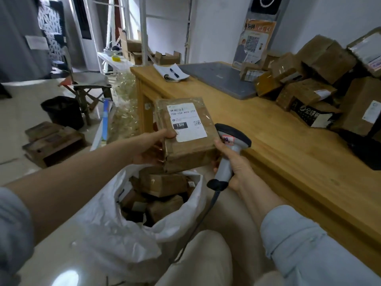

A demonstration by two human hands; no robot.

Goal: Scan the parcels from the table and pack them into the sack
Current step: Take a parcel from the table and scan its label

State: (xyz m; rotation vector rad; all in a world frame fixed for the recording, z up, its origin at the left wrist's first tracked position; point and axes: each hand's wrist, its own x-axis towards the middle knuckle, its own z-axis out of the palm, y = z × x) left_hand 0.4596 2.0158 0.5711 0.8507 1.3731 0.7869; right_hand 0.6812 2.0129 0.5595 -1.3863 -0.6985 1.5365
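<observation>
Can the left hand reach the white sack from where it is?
Probably yes. The left hand holds the parcel just above the sack, whose mouth gapes open below, with nothing between them. The right hand grips the scanner beside it.

Centre of frame: left hand point(150, 148) grips 1 brown parcel point(191, 149), white label point(186, 121) facing up, above the open sack point(115, 230) at lower centre. Right hand point(239, 170) grips a grey scanner point(235, 135) just right of the parcel. A pile of parcels point(321, 58) sits upper right on the wooden table point(278, 145).
</observation>
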